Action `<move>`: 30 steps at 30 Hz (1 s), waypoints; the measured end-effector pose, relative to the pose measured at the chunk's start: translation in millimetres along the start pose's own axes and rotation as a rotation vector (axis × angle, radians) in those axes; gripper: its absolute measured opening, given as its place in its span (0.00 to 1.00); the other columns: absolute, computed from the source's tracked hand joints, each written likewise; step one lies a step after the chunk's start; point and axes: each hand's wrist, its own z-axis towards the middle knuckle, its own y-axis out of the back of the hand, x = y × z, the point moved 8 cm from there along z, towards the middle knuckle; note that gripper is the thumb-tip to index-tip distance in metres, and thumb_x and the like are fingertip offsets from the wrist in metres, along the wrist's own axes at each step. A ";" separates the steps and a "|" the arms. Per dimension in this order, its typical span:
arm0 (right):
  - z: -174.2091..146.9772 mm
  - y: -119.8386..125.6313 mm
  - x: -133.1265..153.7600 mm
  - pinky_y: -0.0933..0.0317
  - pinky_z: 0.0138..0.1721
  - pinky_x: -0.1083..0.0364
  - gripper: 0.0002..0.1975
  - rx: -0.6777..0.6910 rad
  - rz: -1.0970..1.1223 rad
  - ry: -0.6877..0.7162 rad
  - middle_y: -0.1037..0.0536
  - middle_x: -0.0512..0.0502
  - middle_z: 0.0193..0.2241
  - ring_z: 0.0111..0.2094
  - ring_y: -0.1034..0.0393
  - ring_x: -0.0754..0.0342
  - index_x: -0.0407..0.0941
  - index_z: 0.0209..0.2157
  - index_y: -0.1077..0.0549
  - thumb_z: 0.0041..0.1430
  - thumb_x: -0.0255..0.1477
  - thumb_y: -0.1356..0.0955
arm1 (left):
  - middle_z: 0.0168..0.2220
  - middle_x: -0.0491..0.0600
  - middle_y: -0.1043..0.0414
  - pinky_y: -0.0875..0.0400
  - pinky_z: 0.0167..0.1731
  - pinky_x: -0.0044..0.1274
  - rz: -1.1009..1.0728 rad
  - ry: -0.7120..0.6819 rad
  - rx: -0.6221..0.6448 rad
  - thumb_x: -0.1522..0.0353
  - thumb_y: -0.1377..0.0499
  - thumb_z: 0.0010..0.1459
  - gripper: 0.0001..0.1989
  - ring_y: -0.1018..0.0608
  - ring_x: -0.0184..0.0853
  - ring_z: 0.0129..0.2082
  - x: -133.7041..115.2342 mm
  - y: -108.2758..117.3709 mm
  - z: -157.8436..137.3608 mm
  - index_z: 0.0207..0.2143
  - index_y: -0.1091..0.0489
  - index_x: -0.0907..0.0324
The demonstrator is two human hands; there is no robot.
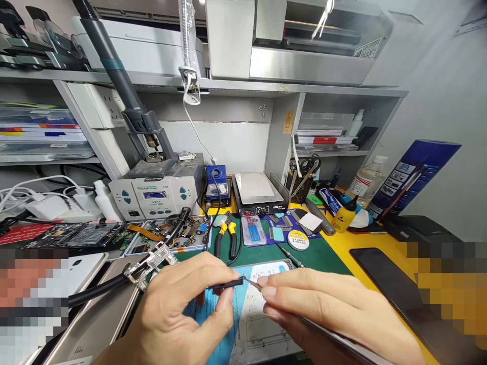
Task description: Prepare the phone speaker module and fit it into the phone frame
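The rework station [155, 195], left of the pliers [233, 241], reads "QUICK"; the heating plate [254, 188], right of them, has lettering too small for me. Nearer me than the pliers, my left hand [182, 304] pinches a small black part [233, 284]; my right hand [327, 301] grips a slim metal tool [254, 285], partly hidden by fingers, tip against that part's end.

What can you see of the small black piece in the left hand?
The small black piece is slim and plastic-looking, with a blunt end. It lies nearly level above the mat, pinched by the left hand, partly hidden. The right hand holds a thin tool at that end; contact is unclear.
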 end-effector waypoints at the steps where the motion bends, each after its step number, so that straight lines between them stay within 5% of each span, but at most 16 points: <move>1: 1.3 -0.7 -0.1 0.28 0.46 0.70 0.08 0.021 0.010 -0.014 0.14 0.46 0.37 0.38 0.18 0.61 0.41 0.44 0.20 0.64 0.21 0.28 | 0.31 0.45 0.24 0.25 0.31 0.20 -0.004 -0.003 -0.001 0.81 0.40 0.55 0.14 0.22 0.28 0.29 -0.2 -0.3 0.7 0.41 0.27 0.58; 4: 7.8 1.2 -0.1 0.25 0.45 0.66 0.11 0.081 0.065 -0.100 0.14 0.44 0.37 0.38 0.17 0.57 0.40 0.44 0.20 0.60 0.17 0.27 | 0.30 0.44 0.24 0.26 0.31 0.20 0.002 0.014 -0.006 0.81 0.41 0.56 0.13 0.22 0.28 0.28 0.7 -0.1 2.0 0.40 0.28 0.56; 10: 13.1 12.1 -1.9 0.23 0.42 0.61 0.14 -0.026 0.211 -0.199 0.14 0.40 0.35 0.37 0.17 0.52 0.37 0.41 0.18 0.54 0.10 0.28 | 0.31 0.40 0.23 0.26 0.34 0.20 -0.030 0.117 0.002 0.79 0.41 0.57 0.13 0.21 0.29 0.30 8.2 0.7 -1.9 0.38 0.29 0.52; 23: 6.4 7.3 -25.0 0.25 0.37 0.66 0.10 -0.075 0.357 -0.533 0.13 0.50 0.33 0.33 0.18 0.57 0.46 0.37 0.15 0.58 0.18 0.26 | 0.30 0.41 0.23 0.27 0.29 0.19 -0.153 0.292 0.080 0.76 0.41 0.58 0.11 0.20 0.30 0.30 23.3 -7.4 -7.1 0.36 0.27 0.50; 30: 4.5 4.6 -27.1 0.23 0.37 0.63 0.12 -0.061 0.421 -0.546 0.13 0.51 0.34 0.34 0.18 0.56 0.49 0.39 0.15 0.59 0.19 0.26 | 0.31 0.44 0.22 0.28 0.26 0.20 -0.152 0.285 0.072 0.76 0.41 0.56 0.10 0.20 0.33 0.30 24.6 -7.3 -7.6 0.35 0.25 0.53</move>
